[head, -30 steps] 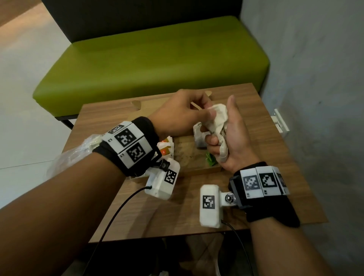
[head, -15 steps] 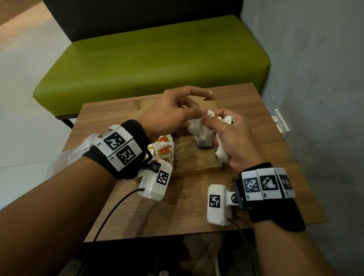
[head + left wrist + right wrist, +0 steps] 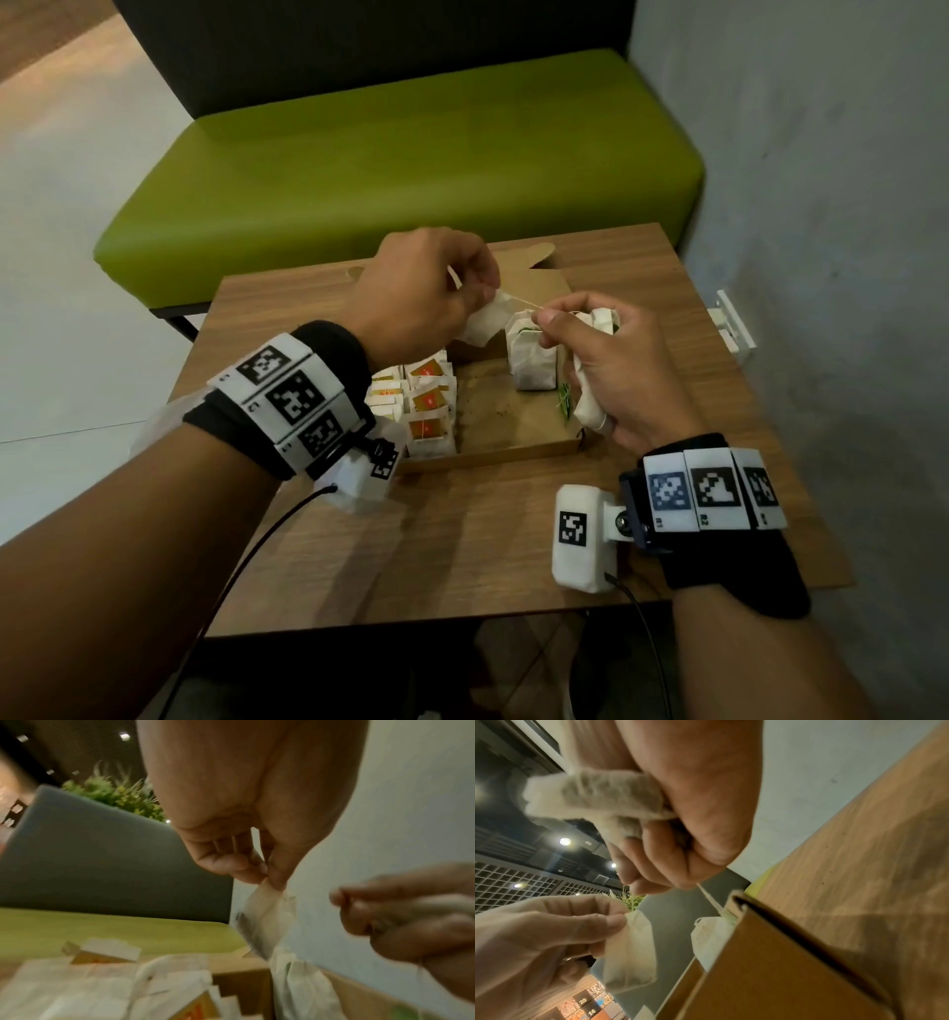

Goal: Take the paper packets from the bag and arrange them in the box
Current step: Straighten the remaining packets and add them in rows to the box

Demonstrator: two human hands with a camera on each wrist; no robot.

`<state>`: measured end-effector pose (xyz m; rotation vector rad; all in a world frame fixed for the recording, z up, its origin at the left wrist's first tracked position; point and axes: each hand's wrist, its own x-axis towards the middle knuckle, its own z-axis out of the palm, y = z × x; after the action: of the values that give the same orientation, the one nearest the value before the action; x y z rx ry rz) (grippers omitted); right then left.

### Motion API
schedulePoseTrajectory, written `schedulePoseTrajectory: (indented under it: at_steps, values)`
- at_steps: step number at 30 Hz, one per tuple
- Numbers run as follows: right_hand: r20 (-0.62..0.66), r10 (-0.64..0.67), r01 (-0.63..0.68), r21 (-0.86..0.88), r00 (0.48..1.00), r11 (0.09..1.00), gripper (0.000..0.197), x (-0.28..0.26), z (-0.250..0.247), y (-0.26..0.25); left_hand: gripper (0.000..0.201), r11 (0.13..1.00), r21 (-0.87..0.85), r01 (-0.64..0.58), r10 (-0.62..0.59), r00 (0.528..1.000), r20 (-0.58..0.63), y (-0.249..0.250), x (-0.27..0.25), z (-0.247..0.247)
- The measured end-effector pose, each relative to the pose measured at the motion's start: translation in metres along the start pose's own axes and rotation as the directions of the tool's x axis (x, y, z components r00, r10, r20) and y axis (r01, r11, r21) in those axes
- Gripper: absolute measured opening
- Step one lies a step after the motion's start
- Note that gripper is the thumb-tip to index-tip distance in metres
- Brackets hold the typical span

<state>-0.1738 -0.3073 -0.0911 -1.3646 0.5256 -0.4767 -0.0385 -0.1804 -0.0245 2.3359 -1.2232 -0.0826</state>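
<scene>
Left hand (image 3: 426, 288) pinches one tea bag (image 3: 485, 324) above the cardboard box (image 3: 518, 442); right hand (image 3: 611, 375) grips a bunch plus a string (image 3: 524, 302) — untangle slowly, then seat the bag upright.

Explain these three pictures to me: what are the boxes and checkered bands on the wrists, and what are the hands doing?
No robot here: a person wears cameras. The large picture comes from a head camera; the other two come from small white cameras strapped beside the patterned wristbands. On the wooden table sits an open cardboard box holding orange-labelled packets on its left side. The left hand pinches a white paper packet by its top. The right hand grips a bunch of packets and pinches a thin string running toward the left hand's packet.
</scene>
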Motion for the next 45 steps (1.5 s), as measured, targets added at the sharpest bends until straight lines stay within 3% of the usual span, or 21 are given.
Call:
schedulePoseTrajectory:
  at_steps: [3,5,7,9,11,13,17,22,26,30,33,37,40,45]
  values:
    - [0.079,-0.021,0.025,-0.042,0.997,0.999,0.008,-0.002,0.007,-0.002,0.007,1.0,0.019,0.005,-0.004,0.998,-0.056,-0.002,-0.002,0.004]
    - [0.116,-0.012,0.02,-0.07,0.993,0.997,0.01,-0.004,0.014,0.001,0.012,0.977,-0.193,0.091,-0.107,0.992,-0.071,-0.003,-0.001,0.007]
    - [0.121,0.017,-0.008,-0.068,0.992,0.998,0.011,-0.005,0.02,0.004,0.016,0.847,-0.501,0.179,-0.215,0.977,-0.013,0.001,0.0,0.007]
    - [0.111,0.04,-0.036,-0.036,0.993,0.999,0.011,-0.004,0.023,0.004,0.02,0.653,-0.729,0.208,-0.238,0.969,0.063,0.006,0.001,0.003]
    - [0.106,0.062,-0.063,0.001,0.992,0.998,0.013,-0.003,0.024,0.003,0.022,0.516,-0.826,0.225,-0.221,0.967,0.125,0.008,0.002,-0.002]
    - [0.111,0.081,-0.089,0.066,0.991,0.994,0.016,-0.002,0.023,0.001,0.022,0.475,-0.849,0.231,-0.207,0.967,0.148,0.008,0.002,-0.006]
    - [0.113,0.095,-0.111,0.143,0.989,0.983,0.009,-0.001,0.023,0.004,0.021,0.54,-0.813,0.218,-0.251,0.964,0.092,0.003,0.0,-0.004]
    - [0.123,0.052,-0.064,0.098,0.991,0.993,0.011,-0.002,0.025,0.006,0.019,0.593,-0.783,0.188,-0.263,0.964,0.032,0.004,-0.001,0.0]
    - [0.236,0.057,-0.072,0.055,0.97,0.996,0.02,-0.004,0.025,0.004,0.017,0.668,-0.728,0.153,-0.241,0.97,-0.016,0.005,0.003,-0.003]
    - [0.34,0.047,-0.056,0.017,0.939,0.998,0.026,-0.009,0.022,-0.003,0.021,0.677,-0.72,0.154,-0.195,0.981,0.026,0.004,0.006,-0.008]
    - [0.34,0.077,-0.113,0.087,0.937,0.99,0.021,-0.009,0.019,-0.007,0.024,0.697,-0.703,0.143,-0.119,0.989,0.083,0.002,0.003,-0.01]
    - [0.272,0.149,-0.216,0.239,0.951,0.947,0.015,-0.005,0.014,-0.007,0.031,0.84,-0.531,0.112,-0.011,0.982,0.19,0.0,-0.004,-0.01]
    - [0.244,0.17,-0.241,0.301,0.955,0.923,0.029,-0.003,0.013,-0.008,0.042,0.926,-0.368,0.08,0.026,0.961,0.275,-0.006,-0.008,-0.006]
    - [0.223,0.148,-0.211,0.292,0.963,0.933,0.012,-0.003,0.019,-0.008,0.024,0.979,-0.204,0.013,0.023,0.985,0.171,-0.017,-0.011,0.005]
